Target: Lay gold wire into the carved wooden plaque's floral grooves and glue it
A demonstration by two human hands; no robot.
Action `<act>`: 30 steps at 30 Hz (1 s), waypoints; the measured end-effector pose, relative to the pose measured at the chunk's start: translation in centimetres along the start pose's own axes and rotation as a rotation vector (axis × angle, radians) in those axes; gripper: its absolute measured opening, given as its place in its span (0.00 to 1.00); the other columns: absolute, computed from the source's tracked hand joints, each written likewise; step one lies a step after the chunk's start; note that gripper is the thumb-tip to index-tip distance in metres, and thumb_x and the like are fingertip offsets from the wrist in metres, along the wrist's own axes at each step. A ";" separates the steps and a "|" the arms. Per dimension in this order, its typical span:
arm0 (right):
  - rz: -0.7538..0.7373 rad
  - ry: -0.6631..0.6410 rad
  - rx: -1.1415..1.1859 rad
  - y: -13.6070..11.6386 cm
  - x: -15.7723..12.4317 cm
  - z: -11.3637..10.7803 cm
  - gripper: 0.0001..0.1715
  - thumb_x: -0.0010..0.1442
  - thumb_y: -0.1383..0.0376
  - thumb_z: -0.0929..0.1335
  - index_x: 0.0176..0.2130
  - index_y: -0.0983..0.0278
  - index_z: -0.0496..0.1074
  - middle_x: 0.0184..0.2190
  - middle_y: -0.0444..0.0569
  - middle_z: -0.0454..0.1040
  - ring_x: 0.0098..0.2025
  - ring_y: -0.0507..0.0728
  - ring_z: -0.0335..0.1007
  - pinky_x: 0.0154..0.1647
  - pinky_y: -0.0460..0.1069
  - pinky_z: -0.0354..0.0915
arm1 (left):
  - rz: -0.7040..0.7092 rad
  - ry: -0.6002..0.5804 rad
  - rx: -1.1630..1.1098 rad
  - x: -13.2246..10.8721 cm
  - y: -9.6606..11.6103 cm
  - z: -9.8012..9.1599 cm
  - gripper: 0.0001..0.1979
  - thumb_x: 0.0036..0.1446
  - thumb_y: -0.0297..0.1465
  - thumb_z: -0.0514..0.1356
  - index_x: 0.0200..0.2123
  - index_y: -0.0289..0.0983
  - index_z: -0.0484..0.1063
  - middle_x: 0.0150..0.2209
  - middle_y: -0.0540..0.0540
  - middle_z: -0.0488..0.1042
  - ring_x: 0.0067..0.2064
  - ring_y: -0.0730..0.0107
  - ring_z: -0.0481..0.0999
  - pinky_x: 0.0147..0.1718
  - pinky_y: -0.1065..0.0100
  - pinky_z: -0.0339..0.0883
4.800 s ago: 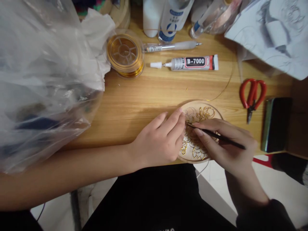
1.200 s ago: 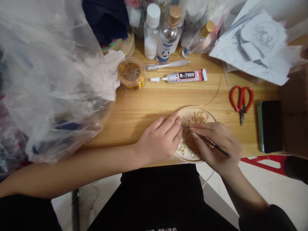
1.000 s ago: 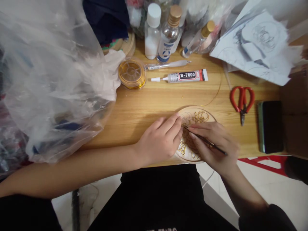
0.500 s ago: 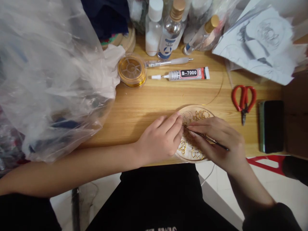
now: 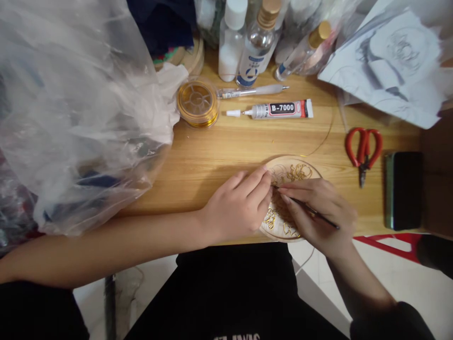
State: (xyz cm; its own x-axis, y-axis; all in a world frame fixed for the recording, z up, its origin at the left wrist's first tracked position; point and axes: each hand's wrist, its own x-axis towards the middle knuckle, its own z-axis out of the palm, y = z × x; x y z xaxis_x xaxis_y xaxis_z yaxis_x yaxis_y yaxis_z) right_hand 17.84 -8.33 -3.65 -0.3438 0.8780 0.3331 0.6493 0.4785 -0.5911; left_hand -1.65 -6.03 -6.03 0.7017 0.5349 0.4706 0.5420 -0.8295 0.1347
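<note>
A round wooden disc [image 5: 283, 163] with gold wire outlines and fine drawn lines lies at the table's front edge. My left hand [image 5: 239, 205] rests over its left side, fingers bent together at the surface; whatever they may pinch is too small to make out. My right hand [image 5: 318, 208] pinches a thin dark tool [image 5: 323, 219] like tweezers, slanting down to the left. The tool's tip meets the disc beside my left fingertips. Both hands cover part of the gold pattern.
Behind the disc lie a B-7000 glue tube [image 5: 282, 109], a pen [image 5: 253, 91] and a spool of gold wire [image 5: 198, 103]. Bottles [image 5: 231, 42] stand farther back. Red-handled pliers [image 5: 363, 153] and a phone [image 5: 403, 189] lie right. A plastic bag [image 5: 78, 108] fills the left.
The view has shifted slightly, so the table items appear a little farther right. My right hand has tilted slightly with the tool, while my left hand stays on the disc.
</note>
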 end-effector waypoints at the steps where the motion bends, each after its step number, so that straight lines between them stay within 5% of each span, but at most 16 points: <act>1: -0.006 0.005 -0.009 0.0 -0.1 0.1 0.13 0.53 0.76 0.71 0.40 0.63 0.74 0.36 0.50 0.79 0.36 0.57 0.75 0.37 0.53 0.69 | 0.000 0.002 0.002 0.0 0.0 0.0 0.11 0.61 0.27 0.55 0.41 0.27 0.74 0.48 0.36 0.76 0.53 0.55 0.74 0.44 0.62 0.68; 30: -0.033 0.068 -0.143 0.3 -0.6 -0.6 0.17 0.51 0.76 0.71 0.41 0.61 0.74 0.37 0.48 0.80 0.36 0.57 0.76 0.34 0.52 0.68 | 0.002 0.003 -0.006 0.0 0.0 0.0 0.10 0.61 0.27 0.55 0.40 0.28 0.74 0.48 0.36 0.75 0.53 0.55 0.74 0.44 0.62 0.67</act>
State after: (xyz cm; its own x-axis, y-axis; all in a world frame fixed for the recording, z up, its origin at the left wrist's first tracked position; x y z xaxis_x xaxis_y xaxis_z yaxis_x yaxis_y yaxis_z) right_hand 18.67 -8.69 -3.54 -0.3228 0.8565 0.4027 0.7300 0.4961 -0.4700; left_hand -1.69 -6.03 -6.01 0.7015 0.5325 0.4737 0.5374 -0.8318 0.1392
